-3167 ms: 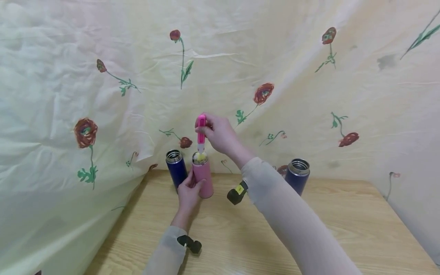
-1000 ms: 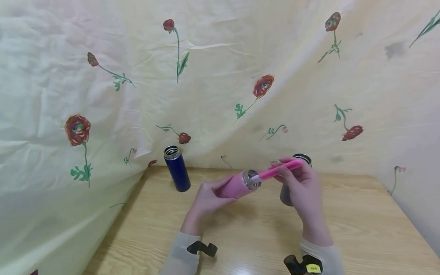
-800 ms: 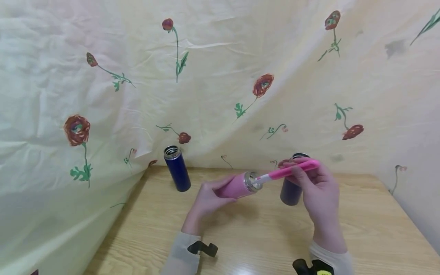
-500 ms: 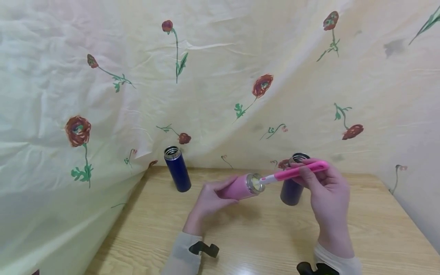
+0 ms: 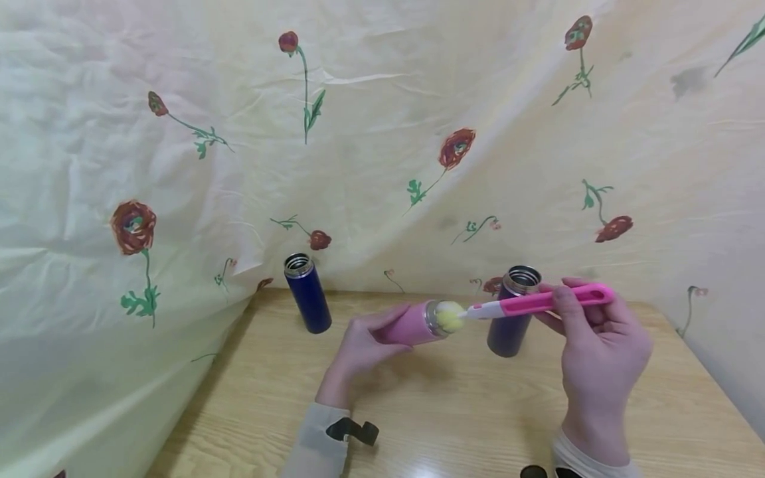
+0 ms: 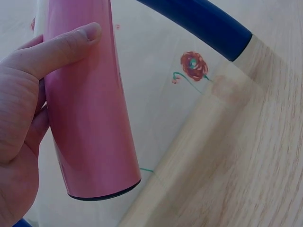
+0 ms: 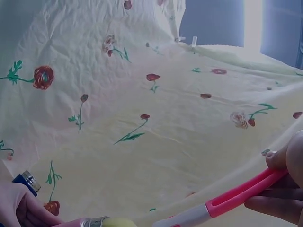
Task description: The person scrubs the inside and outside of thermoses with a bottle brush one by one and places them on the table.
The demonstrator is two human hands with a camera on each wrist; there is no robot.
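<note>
My left hand point(image 5: 361, 345) grips a pink bottle point(image 5: 411, 325), which is tilted on its side above the table with its metal mouth facing right. In the left wrist view the thumb lies across the pink bottle point(image 6: 92, 118). A bottle brush point(image 5: 532, 303) with a pink and white handle is pinched in my right hand point(image 5: 600, 352). Its yellowish sponge head point(image 5: 449, 317) sits at the bottle's mouth, partly outside it. The right wrist view shows the brush handle point(image 7: 246, 191) between thumb and fingers.
A dark blue bottle point(image 5: 308, 295) without a lid stands at the back left of the wooden table point(image 5: 382, 411). Another dark blue bottle point(image 5: 508, 328) stands behind the brush, near my right hand. A flowered cloth point(image 5: 370, 166) hangs behind and at the left.
The pink bottle has gone from upright on the table to tilted in the air. My right hand has drawn the brush rightward, and the sponge head has come into view at the mouth.
</note>
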